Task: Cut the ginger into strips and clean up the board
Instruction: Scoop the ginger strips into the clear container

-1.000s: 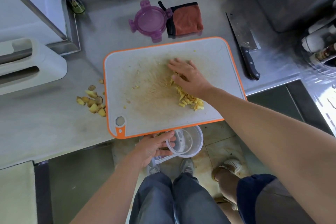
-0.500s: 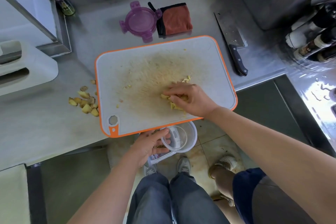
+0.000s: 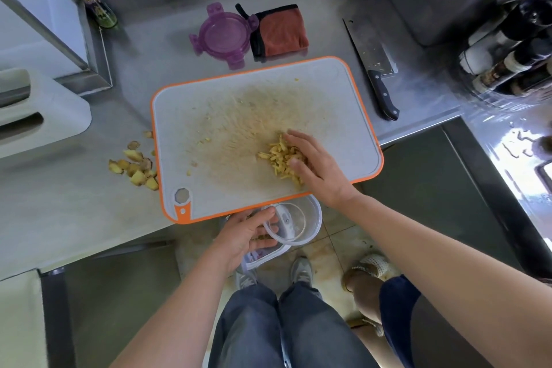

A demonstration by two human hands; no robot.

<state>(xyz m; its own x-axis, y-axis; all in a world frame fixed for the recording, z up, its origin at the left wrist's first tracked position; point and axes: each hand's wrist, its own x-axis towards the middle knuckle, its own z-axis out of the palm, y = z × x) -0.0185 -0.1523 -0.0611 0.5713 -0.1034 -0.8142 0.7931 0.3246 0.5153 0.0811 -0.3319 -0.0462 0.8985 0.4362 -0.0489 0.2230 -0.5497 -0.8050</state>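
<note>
- Right hand, fingers straight, is touching yellow ginger strips at 5 o'clock on the white, orange-rimmed cutting board.
- Left hand is gripping a clear round plastic container at the board's 6 o'clock; contents unclear.

place: kitchen | evidence: steel counter, cleaver, cutting board, sauce bottles

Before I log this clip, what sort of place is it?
Most likely a kitchen, perhaps a commercial one: stainless steel counter, a cleaver beside the cutting board of ginger strips, and sauce bottles at the right.
</note>
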